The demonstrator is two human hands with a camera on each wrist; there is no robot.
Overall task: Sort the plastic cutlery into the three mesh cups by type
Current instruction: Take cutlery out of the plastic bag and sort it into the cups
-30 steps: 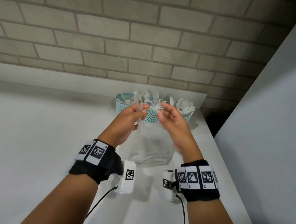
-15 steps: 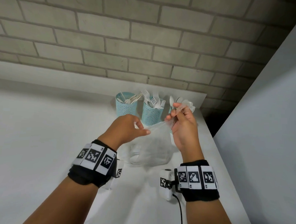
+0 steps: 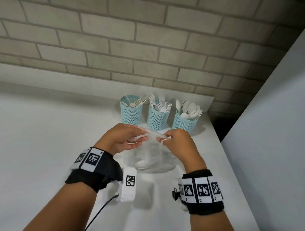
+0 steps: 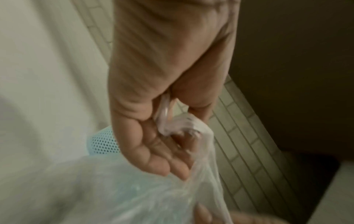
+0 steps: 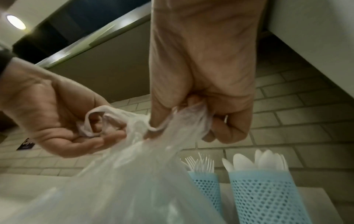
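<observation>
Three light blue mesh cups stand in a row at the back of the white counter: the left cup (image 3: pixel 130 111) holds knives, the middle cup (image 3: pixel 158 117) forks (image 5: pixel 201 164), the right cup (image 3: pixel 184 122) spoons (image 5: pixel 252 161). In front of them a clear plastic bag (image 3: pixel 152 158) with some white cutlery inside rests on the counter. My left hand (image 3: pixel 128 138) grips one twisted bag handle (image 4: pixel 168 122). My right hand (image 3: pixel 175 142) clenches the other side of the bag's mouth (image 5: pixel 184 118). Both hands hold the mouth stretched between them just above the bag.
A brick wall rises behind the counter's raised back ledge (image 3: pixel 80 78). A tall white panel (image 3: pixel 268 136) stands close on the right, with a dark gap (image 3: pixel 218 124) beside the spoon cup. The counter (image 3: pixel 43 146) stretches wide to the left.
Both hands came down and toward me from in front of the cups. The right hand, which was raised by the spoon cup, now holds the bag's mouth opposite the left hand.
</observation>
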